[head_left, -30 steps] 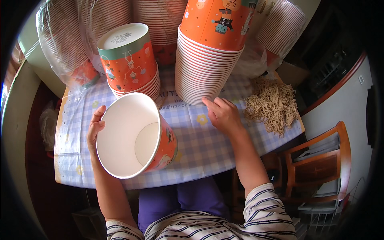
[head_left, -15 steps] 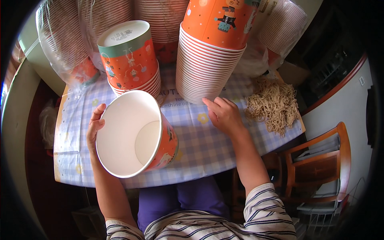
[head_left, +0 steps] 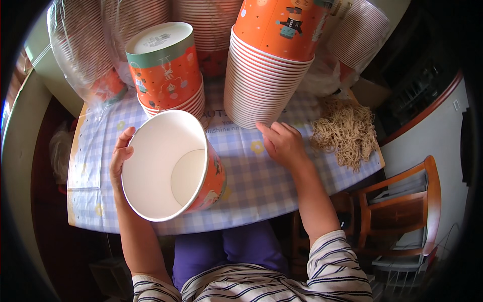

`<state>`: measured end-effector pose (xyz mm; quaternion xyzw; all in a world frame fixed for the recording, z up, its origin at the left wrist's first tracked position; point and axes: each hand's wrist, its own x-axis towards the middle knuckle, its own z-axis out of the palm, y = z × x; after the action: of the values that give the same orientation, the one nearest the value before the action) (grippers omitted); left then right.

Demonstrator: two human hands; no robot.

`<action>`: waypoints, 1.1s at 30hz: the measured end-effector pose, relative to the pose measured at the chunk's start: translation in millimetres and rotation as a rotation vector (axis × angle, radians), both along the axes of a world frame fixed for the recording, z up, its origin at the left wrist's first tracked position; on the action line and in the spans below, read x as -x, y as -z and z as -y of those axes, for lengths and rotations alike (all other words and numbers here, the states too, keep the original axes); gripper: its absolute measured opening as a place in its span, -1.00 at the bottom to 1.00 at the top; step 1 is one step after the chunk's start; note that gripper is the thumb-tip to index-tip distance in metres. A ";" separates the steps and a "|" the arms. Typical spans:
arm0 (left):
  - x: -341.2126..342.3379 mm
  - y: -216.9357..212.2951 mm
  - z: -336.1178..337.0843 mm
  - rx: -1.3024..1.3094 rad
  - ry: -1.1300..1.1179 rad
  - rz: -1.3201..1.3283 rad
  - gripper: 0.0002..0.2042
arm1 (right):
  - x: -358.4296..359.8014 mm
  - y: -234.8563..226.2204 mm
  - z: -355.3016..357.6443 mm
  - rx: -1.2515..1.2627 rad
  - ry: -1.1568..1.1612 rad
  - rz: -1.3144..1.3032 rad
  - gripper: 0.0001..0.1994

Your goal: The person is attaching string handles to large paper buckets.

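— Grip first: how are you holding the bucket?

— With my left hand (head_left: 122,156) I hold the paper bucket (head_left: 171,173) at its rim, fingers curled over the edge at the far left side. It pinches only this thin rim, so the bucket lies tilted, the mouth turned up to me and its orange side resting on the bench (head_left: 266,176). I think this way I can look inside to the white bottom.

— And the other hand?

— My right hand (head_left: 284,146) lies flat and spread on the checked cloth, holding nothing. The fingertips touch the lowest rims of the tall stack of buckets (head_left: 264,75), probably to keep it steady, because it is high.

— What else stands near?

— A shorter stack (head_left: 168,75) stands upside down just behind the bucket I hold. A heap of string (head_left: 347,131) lies right of my hand, near the bench edge. More stacks wrapped in clear plastic (head_left: 85,55) are at the back.
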<state>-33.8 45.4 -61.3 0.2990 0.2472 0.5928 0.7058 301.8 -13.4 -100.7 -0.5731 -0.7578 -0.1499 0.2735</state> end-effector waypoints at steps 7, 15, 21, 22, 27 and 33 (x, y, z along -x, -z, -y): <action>0.8 -1.4 1.0 0.003 -0.020 -0.009 -0.64 | 2.1 0.7 -0.6 0.052 0.012 0.004 -0.64; -1.3 -2.3 1.4 0.003 -0.019 -0.029 -0.63 | 0.8 2.5 -1.0 0.043 0.009 -0.008 -0.63; -0.6 -2.1 1.9 0.002 -0.026 -0.010 -0.62 | 1.6 4.2 -1.4 0.040 -0.003 0.000 -0.63; -0.6 -1.9 2.0 0.005 -0.021 -0.016 -0.62 | 1.3 4.6 -1.3 0.038 -0.013 0.012 -0.63; -0.2 -1.6 3.5 0.004 -0.013 0.017 -0.63 | 2.5 5.6 -0.8 0.064 -0.018 0.005 -0.63; -0.5 -2.0 2.8 0.006 -0.011 0.011 -0.63 | 2.3 8.0 -1.8 0.065 0.002 0.010 -0.62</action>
<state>-33.4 42.6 -59.3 0.2923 0.2466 0.5977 0.7047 299.5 -11.6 -108.7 -0.5816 -0.7631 -0.1284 0.2508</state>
